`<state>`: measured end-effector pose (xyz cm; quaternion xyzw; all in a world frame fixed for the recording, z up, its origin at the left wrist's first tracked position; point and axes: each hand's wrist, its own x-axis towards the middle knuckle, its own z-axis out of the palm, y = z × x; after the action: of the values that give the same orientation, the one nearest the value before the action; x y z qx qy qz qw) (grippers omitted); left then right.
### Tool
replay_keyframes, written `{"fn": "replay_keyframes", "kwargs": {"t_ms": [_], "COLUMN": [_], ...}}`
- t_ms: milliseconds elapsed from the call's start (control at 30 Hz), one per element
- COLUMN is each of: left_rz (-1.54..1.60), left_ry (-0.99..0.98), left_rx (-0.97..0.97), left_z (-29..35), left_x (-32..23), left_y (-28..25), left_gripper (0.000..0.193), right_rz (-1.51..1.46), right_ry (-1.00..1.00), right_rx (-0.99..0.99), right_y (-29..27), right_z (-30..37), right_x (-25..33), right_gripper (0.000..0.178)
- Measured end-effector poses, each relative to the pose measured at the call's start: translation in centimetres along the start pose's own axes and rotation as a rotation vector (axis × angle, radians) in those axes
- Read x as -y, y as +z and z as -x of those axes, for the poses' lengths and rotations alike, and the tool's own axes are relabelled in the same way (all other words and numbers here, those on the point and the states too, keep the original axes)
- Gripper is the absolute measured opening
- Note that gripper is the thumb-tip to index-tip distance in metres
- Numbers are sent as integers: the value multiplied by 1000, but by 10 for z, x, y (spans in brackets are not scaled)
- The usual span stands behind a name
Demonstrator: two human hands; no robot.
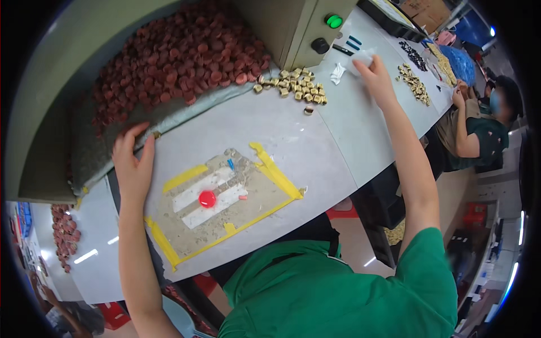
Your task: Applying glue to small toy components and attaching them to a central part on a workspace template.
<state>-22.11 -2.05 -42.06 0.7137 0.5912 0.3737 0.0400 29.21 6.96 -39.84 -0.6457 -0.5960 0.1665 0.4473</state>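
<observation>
Up at the far right, my right hand (376, 79) has its fingers closed on a crumpled piece of clear plastic (363, 58). My left hand (133, 158) rests at the left by the cloth-covered edge (186, 107) below a heap of dark red round caps (174, 56). Its thumb and fingers are apart, and a small gold piece (157, 135) lies just beyond the thumb tip. Between my arms, a shiny red round piece (207, 199) sits on two white strips, on a worn grey patch framed with yellow tape (279, 176). Small gold square caps (301, 85) lie in a loose pile beyond it.
A machine housing (282, 34) with a green button (333, 21) and a black knob stands at the back. Pen-like tools (344, 49) and a white scrap (337, 73) lie near my right hand. More gold pieces (414, 84) lie farther right, where another person (479, 129) sits.
</observation>
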Motion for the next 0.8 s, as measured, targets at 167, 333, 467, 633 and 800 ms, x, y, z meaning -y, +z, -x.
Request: {"fn": "replay_keyframes", "kwargs": {"t_ms": [167,333,467,633,800], "left_rz": [29,81,98,105,95], "left_ry": [-38,-80,-60,-33,33], "left_rx": [2,39,22,-7,-94], "left_z": [9,6,2,0,-1], "left_x": [11,1,3,6,-4], "left_y": [-10,-10,-9,-9,1], "left_gripper": [24,25,25,24,22], "right_rz": [94,120,28,127,106], "right_ry": [-66,-249,-126,-346,-353], "right_rx": [-22,-111,207,406,338], "right_y": [63,55,29,48,39], "right_z": [-24,-1,46,80,89], "right_x": [-6,-2,48,75,73], "right_gripper": [41,28,19,11,10]}}
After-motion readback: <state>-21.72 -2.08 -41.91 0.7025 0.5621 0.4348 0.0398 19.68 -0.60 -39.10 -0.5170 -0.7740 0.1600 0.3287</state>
